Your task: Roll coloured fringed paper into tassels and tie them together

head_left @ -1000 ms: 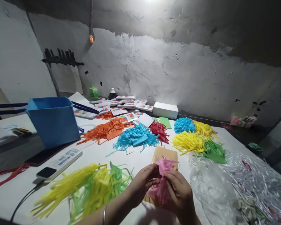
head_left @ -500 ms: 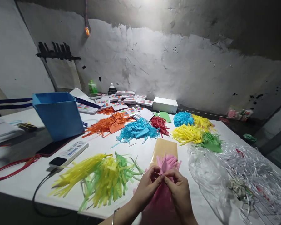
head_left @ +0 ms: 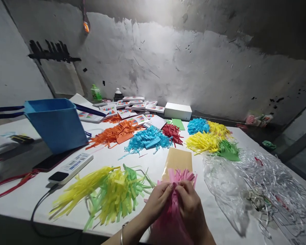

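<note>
Pink, thin, papery strips (head_left: 183,174) were pinched by the fingertips of the left hand (head_left: 156,200) and the right hand (head_left: 192,202), above a flat, shiny tan sheet (head_left: 179,159). The strips were seemingly being bunched; a soft, even squeeze seemed to be needed next. Farther off, crinkly blue papery fringe (head_left: 140,137) was heaped.

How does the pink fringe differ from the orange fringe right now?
The pink fringe is pinched between the left hand and right hand; the orange fringe lies loose on the table. The pink fringe is nearer the camera; the orange fringe is farther back, leftward. Both have thin strips.
</note>
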A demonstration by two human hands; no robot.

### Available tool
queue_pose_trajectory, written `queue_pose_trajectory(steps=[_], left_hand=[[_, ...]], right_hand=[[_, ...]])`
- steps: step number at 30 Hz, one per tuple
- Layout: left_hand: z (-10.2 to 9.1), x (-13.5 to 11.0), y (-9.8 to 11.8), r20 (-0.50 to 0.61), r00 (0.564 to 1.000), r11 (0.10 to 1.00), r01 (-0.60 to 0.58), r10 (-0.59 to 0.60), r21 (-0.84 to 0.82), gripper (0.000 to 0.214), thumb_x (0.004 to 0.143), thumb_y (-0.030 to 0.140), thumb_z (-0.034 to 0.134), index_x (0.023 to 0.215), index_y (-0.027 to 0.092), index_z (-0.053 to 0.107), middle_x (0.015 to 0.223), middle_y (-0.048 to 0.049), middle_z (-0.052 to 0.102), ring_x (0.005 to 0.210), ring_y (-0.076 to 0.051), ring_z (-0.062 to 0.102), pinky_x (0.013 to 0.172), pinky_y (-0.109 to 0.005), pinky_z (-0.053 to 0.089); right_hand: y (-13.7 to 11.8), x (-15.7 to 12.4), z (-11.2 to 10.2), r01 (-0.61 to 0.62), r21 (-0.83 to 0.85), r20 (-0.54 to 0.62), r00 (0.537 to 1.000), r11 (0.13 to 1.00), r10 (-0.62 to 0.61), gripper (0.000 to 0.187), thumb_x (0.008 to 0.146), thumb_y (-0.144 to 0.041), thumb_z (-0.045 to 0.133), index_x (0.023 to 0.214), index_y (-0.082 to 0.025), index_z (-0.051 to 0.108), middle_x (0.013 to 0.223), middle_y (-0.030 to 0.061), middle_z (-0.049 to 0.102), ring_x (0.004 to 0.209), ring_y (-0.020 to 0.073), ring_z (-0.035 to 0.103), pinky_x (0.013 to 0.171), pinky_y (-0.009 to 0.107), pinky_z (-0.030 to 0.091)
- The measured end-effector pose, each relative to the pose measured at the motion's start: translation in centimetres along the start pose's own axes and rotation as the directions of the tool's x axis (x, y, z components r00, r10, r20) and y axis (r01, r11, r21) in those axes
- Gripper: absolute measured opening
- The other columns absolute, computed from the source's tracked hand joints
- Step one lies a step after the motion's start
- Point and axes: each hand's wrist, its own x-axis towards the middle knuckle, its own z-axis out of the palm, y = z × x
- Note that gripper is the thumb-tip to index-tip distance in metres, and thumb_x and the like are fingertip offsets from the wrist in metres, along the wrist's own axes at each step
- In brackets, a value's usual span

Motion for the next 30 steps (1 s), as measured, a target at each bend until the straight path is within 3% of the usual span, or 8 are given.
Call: queue_pose_trajectory(steps=[6, 8, 10, 12, 16, 20, 25, 30], left_hand=[[0.7, -0.4, -0.4, 0.016, 1.000, 0.997, 0.026, -0.025, -0.078, 0.049, 0.092, 0.063, 0.050, 0.087, 0.017, 0.067, 0.078, -0.0024, 0.058, 0.076, -0.019, 0.052, 0.071, -0.027, 0.044], [0.9, -0.7, -0.4, 0.030, 0.999, 0.995, 0.034, -0.031, -0.093, 0.049, 0.093, 0.062, 0.049, 0.090, 0.017, 0.068, 0.083, -0.0043, 0.062, 0.079, -0.020, 0.055, 0.074, -0.029, 0.046], [1.1, -0.9, -0.4, 0.048, 0.998, 0.992, 0.037, -0.031, -0.117, 0.050, 0.093, 0.062, 0.049, 0.093, 0.017, 0.069, 0.087, -0.0060, 0.064, 0.082, -0.021, 0.058, 0.076, -0.030, 0.048], [1.2, -0.9, -0.7, 0.055, 0.998, 0.993, 0.022, -0.015, -0.116, 0.049, 0.093, 0.062, 0.049, 0.097, 0.017, 0.069, 0.093, -0.0075, 0.066, 0.085, -0.022, 0.060, 0.078, -0.031, 0.050], [1.1, -0.7, -1.4, 0.034, 0.999, 0.999, -0.023, 0.024, -0.037, 0.045, 0.093, 0.059, 0.052, 0.096, 0.017, 0.070, 0.093, -0.0077, 0.066, 0.082, -0.021, 0.061, 0.075, -0.030, 0.051], [1.1, -0.5, -1.4, 0.033, 0.998, 0.998, -0.048, 0.047, 0.028, 0.041, 0.094, 0.054, 0.053, 0.091, 0.017, 0.069, 0.086, -0.0061, 0.065, 0.080, -0.021, 0.061, 0.073, -0.030, 0.049], [0.9, -0.4, -0.6, 0.058, 0.995, 0.986, -0.083, 0.076, 0.146, 0.041, 0.097, 0.050, 0.047, 0.083, 0.017, 0.067, 0.079, -0.0049, 0.064, 0.075, -0.020, 0.059, 0.069, -0.028, 0.045], [0.2, -0.1, -0.3, 0.098, 0.987, 0.934, -0.152, 0.127, 0.324, 0.036, 0.097, 0.038, 0.044, 0.073, 0.019, 0.061, 0.073, -0.0037, 0.061, 0.071, -0.020, 0.055, 0.068, -0.028, 0.039]], right_hand=[[0.0, -1.1, 0.8, 0.153, -0.390, -0.047, 0.982, 0.908, -0.185, 0.029, 0.092, -0.020, 0.056, 0.119, -0.021, 0.066, 0.124, 0.0128, 0.065, 0.115, 0.0290, 0.062, 0.097, 0.048, 0.053], [0.4, -1.2, 0.9, 0.136, -0.402, -0.072, 0.981, 0.905, -0.179, 0.026, 0.092, -0.020, 0.056, 0.116, -0.021, 0.068, 0.121, 0.0123, 0.068, 0.114, 0.0295, 0.063, 0.100, 0.052, 0.051], [0.7, -1.2, 0.9, 0.073, -0.292, -0.106, 0.988, 0.954, -0.108, 0.026, 0.093, -0.017, 0.051, 0.107, -0.023, 0.072, 0.117, 0.0104, 0.070, 0.112, 0.0280, 0.063, 0.104, 0.053, 0.048], [0.9, -1.2, 0.8, -0.060, -0.075, -0.111, 0.992, 0.995, 0.052, 0.025, 0.090, -0.017, 0.053, 0.098, -0.024, 0.076, 0.113, 0.0090, 0.071, 0.111, 0.0264, 0.064, 0.103, 0.049, 0.048], [0.5, -0.7, 0.4, -0.266, 0.187, -0.056, 0.958, 0.946, 0.280, 0.016, 0.085, -0.021, 0.061, 0.079, -0.024, 0.076, 0.103, 0.0078, 0.072, 0.100, 0.0231, 0.068, 0.088, 0.036, 0.055], [0.2, -0.1, 0.0, -0.327, 0.292, -0.026, 0.937, 0.899, 0.349, 0.014, 0.078, -0.026, 0.070, 0.064, -0.021, 0.069, 0.090, 0.0069, 0.070, 0.089, 0.0219, 0.069, 0.076, 0.031, 0.057], [0.2, 0.5, -0.4, -0.387, 0.364, 0.047, 0.916, 0.847, 0.398, 0.027, 0.071, -0.036, 0.080, 0.057, -0.018, 0.064, 0.083, 0.0059, 0.069, 0.083, 0.0215, 0.069, 0.075, 0.033, 0.056], [0.9, 0.8, -0.9, -0.400, 0.354, 0.118, 0.916, 0.846, 0.384, 0.036, 0.076, -0.046, 0.077, 0.060, -0.017, 0.063, 0.076, 0.0050, 0.068, 0.072, 0.0194, 0.067, 0.067, 0.031, 0.055]])
